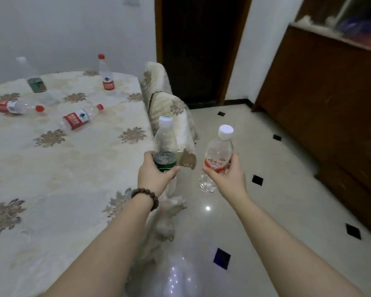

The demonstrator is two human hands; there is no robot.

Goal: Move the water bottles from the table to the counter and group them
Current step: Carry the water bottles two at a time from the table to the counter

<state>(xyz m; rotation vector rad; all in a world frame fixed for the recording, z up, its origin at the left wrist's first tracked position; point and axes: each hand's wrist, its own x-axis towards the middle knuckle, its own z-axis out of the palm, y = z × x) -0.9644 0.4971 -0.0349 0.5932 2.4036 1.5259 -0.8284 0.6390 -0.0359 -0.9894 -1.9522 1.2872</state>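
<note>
L hand: left hand (156, 174) grips the green-label bottle (165, 146) round its label, fingers curled, bottle upright w/ white cap on top; a bead bracelet (147, 197) sits on the wrist.
R hand: right hand (227, 174) grips the red-label bottle (217, 155) round its middle — tilted a bit, white cap up, base hanging below the fingers.
Where held: both bottles are off the table (62, 168), out past its edge, over the tiled floor (266, 168) (the two are near each other, not touching).
Left of L hand, lying: two red-cap bottles on their sides on the tablecloth — one nearer (79, 118), one further left (17, 107).
Beyond, far side: upright red-cap bottle (106, 73) and a green-label one w/ pale cap (33, 78), leaning; both well apart from the hands.
Ahead of L hand: covered chair (169, 108), just beyond the green-label bottle.
Right of R hand: dark wood cabinet (330, 93); its top is blurred.
</note>
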